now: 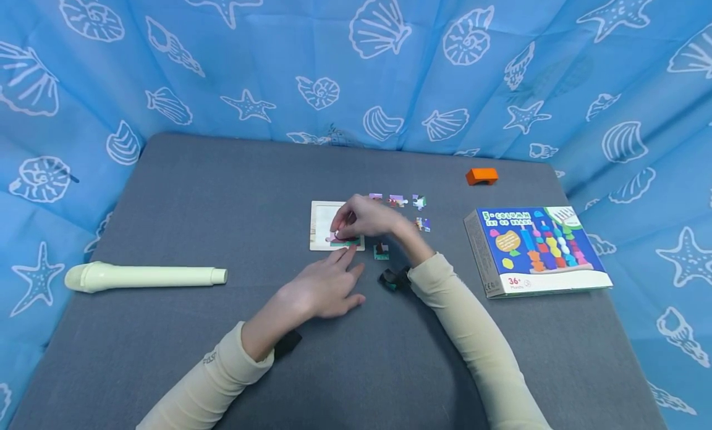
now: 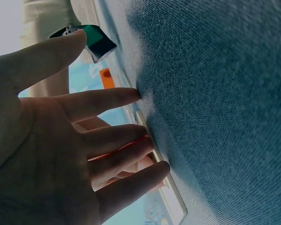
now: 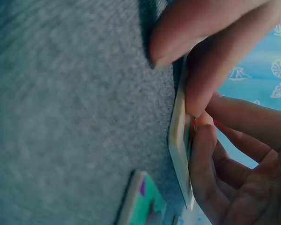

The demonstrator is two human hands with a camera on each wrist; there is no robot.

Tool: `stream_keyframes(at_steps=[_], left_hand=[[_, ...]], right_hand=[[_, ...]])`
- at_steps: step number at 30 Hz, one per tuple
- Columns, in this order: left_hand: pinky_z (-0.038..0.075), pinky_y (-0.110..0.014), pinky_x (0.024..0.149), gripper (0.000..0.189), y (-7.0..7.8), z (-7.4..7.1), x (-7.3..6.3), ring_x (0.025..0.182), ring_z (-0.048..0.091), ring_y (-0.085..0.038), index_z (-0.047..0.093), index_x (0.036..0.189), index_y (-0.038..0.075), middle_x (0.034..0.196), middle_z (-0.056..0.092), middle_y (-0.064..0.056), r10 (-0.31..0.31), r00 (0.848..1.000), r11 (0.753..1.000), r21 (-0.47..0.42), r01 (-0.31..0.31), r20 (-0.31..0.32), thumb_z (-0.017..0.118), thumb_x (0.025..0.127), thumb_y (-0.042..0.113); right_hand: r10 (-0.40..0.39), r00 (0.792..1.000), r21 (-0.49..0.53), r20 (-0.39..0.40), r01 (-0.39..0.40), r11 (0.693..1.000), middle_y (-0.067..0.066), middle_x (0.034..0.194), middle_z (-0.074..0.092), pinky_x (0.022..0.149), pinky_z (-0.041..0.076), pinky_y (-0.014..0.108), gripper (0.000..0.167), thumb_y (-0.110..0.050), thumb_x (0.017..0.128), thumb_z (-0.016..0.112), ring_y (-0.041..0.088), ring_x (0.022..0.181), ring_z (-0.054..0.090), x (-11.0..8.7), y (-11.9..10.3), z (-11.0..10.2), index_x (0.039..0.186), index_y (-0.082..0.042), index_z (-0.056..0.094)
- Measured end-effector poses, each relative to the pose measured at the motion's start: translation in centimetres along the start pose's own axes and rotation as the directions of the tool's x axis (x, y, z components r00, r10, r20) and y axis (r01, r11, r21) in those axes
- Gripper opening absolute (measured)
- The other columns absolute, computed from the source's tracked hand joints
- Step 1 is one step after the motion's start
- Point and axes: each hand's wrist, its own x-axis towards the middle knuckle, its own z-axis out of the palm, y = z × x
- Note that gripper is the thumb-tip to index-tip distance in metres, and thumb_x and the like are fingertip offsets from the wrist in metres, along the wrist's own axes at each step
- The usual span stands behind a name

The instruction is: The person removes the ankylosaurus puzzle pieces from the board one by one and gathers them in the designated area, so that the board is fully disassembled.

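A grey cloth-covered table (image 1: 183, 189) is seen, backed by a blue curtain printed with shells and starfish (image 1: 356, 59), and near its middle lies a small pale puzzle tray (image 1: 322, 223), with loose puzzle pieces (image 1: 397, 201) scattered just beyond and to the right of it. Further right a boxed bead toy (image 1: 534, 251) lies flat, an orange block (image 1: 481, 176) sits behind it, and a pale green tube (image 1: 144, 277) rests well apart on the left. The step in hand appears to be the seating of a piece into the tray's lower edge. The tray is steadied by the left hand (image 1: 325, 288), which is laid flat and open on the cloth with straight, spread fingers (image 2: 107, 140), their tips reaching the tray's near rim; nothing is gripped by it. The right hand (image 1: 364, 219) is curled over the tray, and a pink and green piece (image 1: 340, 238) is pinched or pressed at the tray's edge by its fingertips (image 3: 199, 93); how far the piece has gone in cannot be told, since it is largely hidden by the fingers. The step would probably be done best if the tray were kept pinned against sliding, the piece were held level rather than tilted, its tabs were lined up with the neighbouring outline, and gentle downward pressure were applied only once it sits square.
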Motion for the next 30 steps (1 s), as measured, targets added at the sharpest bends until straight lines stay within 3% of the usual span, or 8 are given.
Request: stream_keyframes(at_steps=[8,18,30], left_hand=[[0.036,-0.052,0.133,0.069,0.3,-0.5,-0.4,0.172,0.018,-0.032,0.046,0.166,0.011,0.183,0.019,-0.016,-0.005,1.000,1.000,0.012,0.005,-0.013,0.056,0.112,0.052],[0.042,-0.053,0.129,0.068,0.3,-0.5,-0.5,0.171,0.021,-0.032,0.048,0.164,0.011,0.182,0.023,-0.016,-0.011,0.999,1.000,-0.007,0.010,-0.031,0.058,0.111,0.052],[0.043,-0.055,0.129,0.070,-0.3,0.2,0.1,0.171,0.021,-0.031,0.048,0.165,0.013,0.183,0.021,-0.014,0.008,0.999,1.000,-0.002,-0.008,-0.045,0.058,0.110,0.054]], right_hand=[[0.016,1.000,-0.008,-0.009,-0.016,1.000,0.006,0.089,0.075,0.072,0.053,0.022,0.009,-0.005,0.096,0.080,0.009,0.077,0.062,-0.1,-0.1,0.2,0.105,-0.003,0.081],[-0.035,0.999,0.087,-0.021,0.037,0.996,0.011,0.093,0.080,0.074,0.059,0.022,0.010,0.003,0.096,0.075,0.010,0.079,0.071,-0.8,0.0,0.4,0.105,0.002,0.079],[-0.036,0.995,0.139,-0.089,0.049,0.989,0.012,0.098,0.079,0.082,0.062,0.027,0.011,-0.001,0.099,0.075,0.013,0.086,0.073,-3.8,0.8,-0.7,0.110,-0.001,0.078]])
